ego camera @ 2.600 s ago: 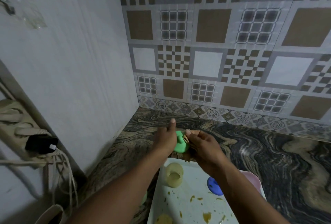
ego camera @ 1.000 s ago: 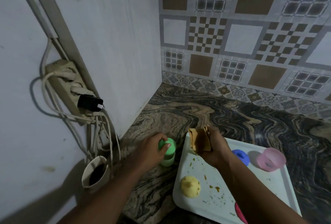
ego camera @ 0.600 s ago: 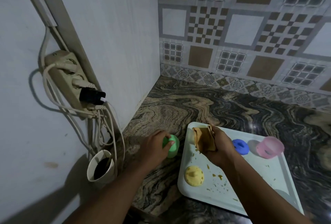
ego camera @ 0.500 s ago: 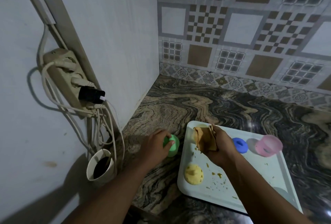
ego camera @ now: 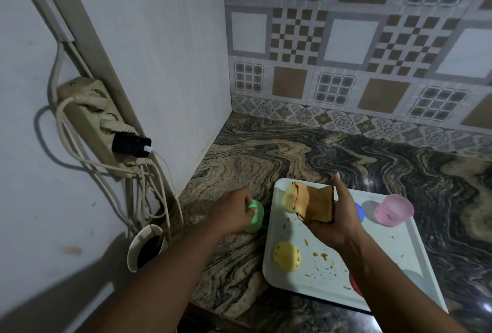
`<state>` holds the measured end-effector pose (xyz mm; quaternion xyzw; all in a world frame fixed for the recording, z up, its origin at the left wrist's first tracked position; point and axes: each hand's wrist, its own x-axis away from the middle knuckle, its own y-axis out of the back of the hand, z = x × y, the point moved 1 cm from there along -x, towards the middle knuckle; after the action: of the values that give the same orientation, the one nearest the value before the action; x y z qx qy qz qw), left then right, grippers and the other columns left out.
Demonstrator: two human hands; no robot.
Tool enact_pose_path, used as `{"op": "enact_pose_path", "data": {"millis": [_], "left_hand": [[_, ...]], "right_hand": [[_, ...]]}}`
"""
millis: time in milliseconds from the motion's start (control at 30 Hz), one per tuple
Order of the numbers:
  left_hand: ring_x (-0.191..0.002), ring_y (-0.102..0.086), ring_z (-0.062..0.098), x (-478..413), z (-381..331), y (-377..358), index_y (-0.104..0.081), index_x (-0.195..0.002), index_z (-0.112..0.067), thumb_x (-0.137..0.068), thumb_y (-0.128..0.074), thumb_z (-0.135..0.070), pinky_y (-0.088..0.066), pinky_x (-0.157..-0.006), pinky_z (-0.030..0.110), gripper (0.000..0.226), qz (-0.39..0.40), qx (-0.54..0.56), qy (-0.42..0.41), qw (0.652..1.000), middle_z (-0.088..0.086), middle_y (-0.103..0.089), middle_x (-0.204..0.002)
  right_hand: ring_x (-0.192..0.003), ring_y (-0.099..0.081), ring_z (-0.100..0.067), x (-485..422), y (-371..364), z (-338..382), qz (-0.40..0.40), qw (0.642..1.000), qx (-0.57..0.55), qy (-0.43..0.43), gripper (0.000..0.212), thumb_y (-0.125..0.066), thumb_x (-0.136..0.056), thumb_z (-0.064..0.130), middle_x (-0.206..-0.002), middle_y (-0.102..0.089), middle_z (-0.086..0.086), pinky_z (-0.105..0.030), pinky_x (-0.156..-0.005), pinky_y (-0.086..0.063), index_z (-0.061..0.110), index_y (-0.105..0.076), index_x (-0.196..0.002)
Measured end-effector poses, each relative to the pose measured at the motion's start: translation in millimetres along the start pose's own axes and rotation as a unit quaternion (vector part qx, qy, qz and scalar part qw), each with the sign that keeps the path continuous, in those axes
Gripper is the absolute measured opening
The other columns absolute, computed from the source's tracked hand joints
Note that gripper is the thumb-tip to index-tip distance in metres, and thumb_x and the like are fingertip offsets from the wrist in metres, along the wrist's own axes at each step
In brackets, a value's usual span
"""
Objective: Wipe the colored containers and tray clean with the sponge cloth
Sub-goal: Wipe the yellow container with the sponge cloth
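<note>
My left hand [ego camera: 231, 213] grips a green container [ego camera: 256, 217] standing on the marble counter just left of the white tray [ego camera: 399, 253]. My right hand [ego camera: 332, 215] holds a stained brown sponge cloth [ego camera: 314, 203] above the tray's far left part. On the tray, a yellow lid [ego camera: 287, 256] lies near the front left. A pale yellow container [ego camera: 288, 197] stands behind the cloth. A blue lid [ego camera: 359, 211] peeks out beside my right hand. A pink container [ego camera: 394, 210] stands at the far right. Yellow-brown smears [ego camera: 322, 256] dot the tray.
A white wall stands close on the left with a power strip [ego camera: 87, 117] and hanging cables [ego camera: 157, 194]. A cup holding dark liquid [ego camera: 145, 247] sits at the counter's left edge. A red object [ego camera: 355, 283] shows at the tray's front edge. The patterned tile wall closes the back.
My left hand lowered the green container from mid-air onto the counter left of the tray. The right hand lifted slightly and turned the cloth flat-side up. The camera tilted down.
</note>
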<state>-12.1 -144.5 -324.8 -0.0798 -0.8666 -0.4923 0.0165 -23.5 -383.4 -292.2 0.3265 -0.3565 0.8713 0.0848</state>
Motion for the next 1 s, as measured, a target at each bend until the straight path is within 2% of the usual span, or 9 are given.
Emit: {"op": "enact_pose_path", "data": {"millis": [100,200,267,367,533,633,700,800,1000], "left_hand": [[-0.096,-0.058,0.019,-7,-1,5,-0.054,-0.1,-0.029,-0.085,-0.069,-0.043,-0.052,-0.081,0.039,0.026,0.04,0.002,0.012,0.999,-0.004,-0.06,-0.108],[-0.113,-0.055,0.02,-13,-8,10,-0.053,-0.118,-0.03,-0.083,-0.069,-0.05,-0.05,-0.093,0.042,0.043,0.054,-0.008,0.006,0.999,-0.005,-0.056,-0.125],[-0.122,-0.051,0.02,-17,-19,13,-0.051,-0.126,-0.03,-0.086,-0.067,-0.05,-0.047,-0.097,0.042,0.047,0.034,-0.025,-0.021,0.999,-0.005,-0.051,-0.133],[-0.126,-0.048,0.022,-23,-47,11,-0.051,-0.132,-0.028,-0.091,-0.063,-0.041,-0.046,-0.096,0.038,0.045,0.013,-0.059,-0.094,0.994,-0.005,-0.049,-0.138],[-0.127,-0.042,0.023,-37,-89,-15,-0.054,-0.133,-0.026,-0.089,-0.062,-0.048,-0.043,-0.1,0.04,0.05,0.043,-0.16,-0.182,0.969,-0.005,-0.053,-0.135],[-0.119,-0.042,0.028,-48,-107,-32,-0.063,-0.118,-0.022,-0.087,-0.061,-0.055,-0.039,-0.095,0.043,0.046,0.068,-0.244,-0.185,0.95,0.001,-0.061,-0.121],[-0.116,-0.044,0.032,-55,-117,-39,-0.068,-0.102,-0.018,-0.09,-0.06,-0.051,-0.037,-0.096,0.044,0.036,0.079,-0.265,-0.166,0.947,0.008,-0.063,-0.11],[-0.112,-0.046,0.033,-62,-120,-45,-0.07,-0.088,-0.016,-0.097,-0.056,-0.039,-0.036,-0.097,0.043,0.029,0.07,-0.246,-0.146,0.956,0.013,-0.063,-0.1],[-0.116,-0.049,0.026,-79,-116,-33,-0.075,-0.084,-0.023,-0.093,-0.059,-0.047,-0.028,-0.11,0.049,0.03,0.039,-0.079,-0.093,0.992,-0.005,-0.073,-0.093]], "right_hand": [[-0.091,-0.069,-0.033,7,7,11,-0.009,1.0,0.013,0.014,0.047,-0.058,-0.095,0.044,-0.102,-0.076,-0.018,-0.044,-0.074,-0.052,0.003,-0.065,-0.114],[-0.088,-0.068,-0.033,6,19,27,-0.036,0.999,0.018,0.028,0.038,-0.051,-0.1,0.038,-0.099,-0.075,-0.017,-0.042,-0.068,-0.056,0.006,-0.062,-0.116],[-0.084,-0.066,-0.03,6,25,38,-0.052,0.998,0.015,0.034,0.034,-0.047,-0.102,0.038,-0.091,-0.074,-0.015,-0.04,-0.065,-0.056,0.008,-0.061,-0.11],[-0.086,-0.064,-0.031,2,34,52,-0.072,0.996,0.018,0.04,0.03,-0.047,-0.101,0.038,-0.097,-0.068,-0.014,-0.045,-0.071,-0.053,0.011,-0.059,-0.107],[-0.087,-0.064,-0.034,2,40,64,-0.097,0.994,0.033,0.026,0.026,-0.049,-0.101,0.035,-0.097,-0.067,-0.016,-0.047,-0.07,-0.051,0.011,-0.059,-0.105],[-0.088,-0.063,-0.036,-2,44,67,-0.099,0.994,0.04,0.023,0.027,-0.048,-0.101,0.033,-0.097,-0.068,-0.018,-0.05,-0.074,-0.051,0.009,-0.059,-0.106],[-0.084,-0.062,-0.035,-4,47,69,-0.1,0.993,0.062,0.026,0.027,-0.048,-0.101,0.031,-0.083,-0.073,-0.018,-0.051,-0.077,-0.049,0.007,-0.06,-0.1],[-0.075,-0.061,-0.033,-7,48,71,-0.098,0.99,0.093,0.047,0.029,-0.048,-0.102,0.029,-0.061,-0.071,-0.015,-0.049,-0.076,-0.049,0.005,-0.06,-0.091],[-0.075,-0.066,-0.039,-31,44,73,-0.114,0.953,0.216,0.18,0.04,-0.048,-0.101,0.032,-0.088,-0.074,-0.024,-0.043,-0.063,-0.054,0.0,-0.072,-0.1]]}}
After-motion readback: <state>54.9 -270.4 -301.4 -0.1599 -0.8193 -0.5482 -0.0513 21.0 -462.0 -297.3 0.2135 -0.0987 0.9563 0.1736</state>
